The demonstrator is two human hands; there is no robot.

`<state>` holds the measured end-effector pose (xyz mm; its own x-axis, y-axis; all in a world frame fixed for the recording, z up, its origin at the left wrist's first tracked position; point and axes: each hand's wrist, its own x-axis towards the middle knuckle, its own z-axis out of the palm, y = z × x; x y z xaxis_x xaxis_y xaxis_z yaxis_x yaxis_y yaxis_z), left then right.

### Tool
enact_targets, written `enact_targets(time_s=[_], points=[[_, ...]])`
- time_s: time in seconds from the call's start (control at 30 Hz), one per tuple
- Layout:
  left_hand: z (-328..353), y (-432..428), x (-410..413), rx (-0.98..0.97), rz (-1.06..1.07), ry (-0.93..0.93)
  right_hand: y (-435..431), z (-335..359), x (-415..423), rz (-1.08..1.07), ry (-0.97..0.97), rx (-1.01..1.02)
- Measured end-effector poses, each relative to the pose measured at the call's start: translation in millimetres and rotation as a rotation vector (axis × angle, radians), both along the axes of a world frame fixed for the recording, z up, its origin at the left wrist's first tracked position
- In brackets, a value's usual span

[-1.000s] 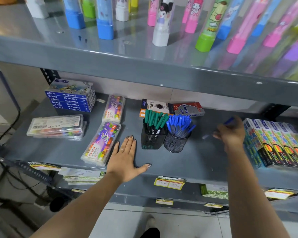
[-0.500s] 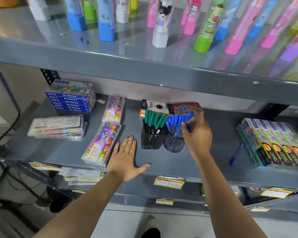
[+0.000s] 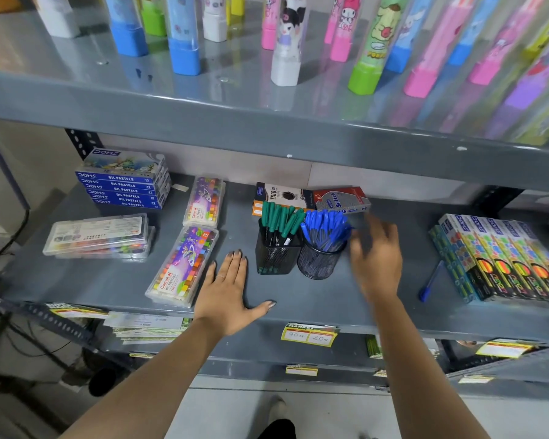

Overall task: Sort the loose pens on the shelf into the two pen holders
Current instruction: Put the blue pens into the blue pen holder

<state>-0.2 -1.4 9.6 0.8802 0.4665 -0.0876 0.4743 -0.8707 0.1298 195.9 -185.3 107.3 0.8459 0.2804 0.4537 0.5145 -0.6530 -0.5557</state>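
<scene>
Two black mesh pen holders stand side by side in the middle of the grey shelf (image 3: 330, 305). The square holder (image 3: 274, 258) on the left is full of green pens (image 3: 281, 218). The round holder (image 3: 318, 263) on the right is full of blue pens (image 3: 327, 228). One loose blue pen (image 3: 430, 282) lies on the shelf beside the boxes at the right. My left hand (image 3: 227, 296) rests flat on the shelf, left of the holders, fingers spread. My right hand (image 3: 377, 258) hovers just right of the round holder, blurred, fingers apart and empty.
Oil pastel boxes (image 3: 124, 182) and crayon cases (image 3: 184, 266) fill the shelf's left side. Pen cartons (image 3: 311, 199) lie behind the holders. A row of pencil boxes (image 3: 501, 258) stands at the right. The upper shelf (image 3: 267, 128) overhangs, loaded with colourful tubes.
My right hand carried a blue pen from the right side to the round holder, let it go there, and has now drawn back to the right, empty. My left hand stayed put.
</scene>
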Motion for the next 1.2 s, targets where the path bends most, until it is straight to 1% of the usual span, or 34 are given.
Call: enact_targets(time_s=[0.07, 0.17, 0.2, 0.27, 0.33, 0.43, 0.53, 0.57, 0.63, 0.8, 0.87, 0.97, 1.07, 1.2], points=[[0.1, 0.1, -0.3, -0.002, 0.0, -0.001, -23.1, -3.5, 23.2, -0.114, 0.068, -0.077], [0.3, -0.3, -0.5, -0.002, 0.0, 0.011, -66.2, -16.7, 48.7, -0.349, 0.296, -0.302], [0.5, -0.3, -0.5, -0.006, 0.002, 0.007, -78.5, -21.8, 50.4, -0.404, 0.356, -0.353], [0.3, -0.1, 0.0, -0.016, 0.006, -0.005, -96.7, -33.5, 50.1, -0.453, 0.443, -0.389], [-0.3, 0.1, 0.0, -0.01, 0.003, -0.005, -106.2, -46.5, 49.5, -0.441, 0.485, -0.392], [-0.2, 0.1, -0.4, -0.005, -0.001, 0.0, -109.5, -55.1, 47.0, -0.426, 0.447, -0.349], [1.0, -0.3, 0.0, -0.012, 0.001, -0.002, -109.4, -51.0, 44.3, -0.476, 0.41, -0.288], [1.1, -0.5, 0.1, -0.008, 0.002, 0.0, -109.5, -47.2, 43.6, -0.495, 0.384, -0.242], [2.0, -1.0, -0.1, -0.004, 0.003, 0.006, -108.3, -32.8, 42.0, -0.51, 0.341, -0.041], [1.6, -0.8, -0.1, -0.014, 0.003, -0.007, -95.5, 29.0, 33.9, -0.391, 0.235, 0.49], [1.8, -0.7, -0.3, -0.015, 0.001, -0.003, -84.5, 56.5, 24.8, -0.291, 0.19, 0.645], [3.0, -1.0, -0.4, -0.004, 0.001, 0.005, -70.4, 87.9, 13.2, -0.103, 0.145, 0.661], [4.0, -1.5, -0.4, 0.008, 0.003, 0.022, -56.4, 100.1, 10.7, 0.044, 0.205, 0.668], [3.7, -1.5, -0.1, 0.003, 0.009, 0.012, -28.1, 92.5, 8.6, 0.176, 0.182, 0.551]])
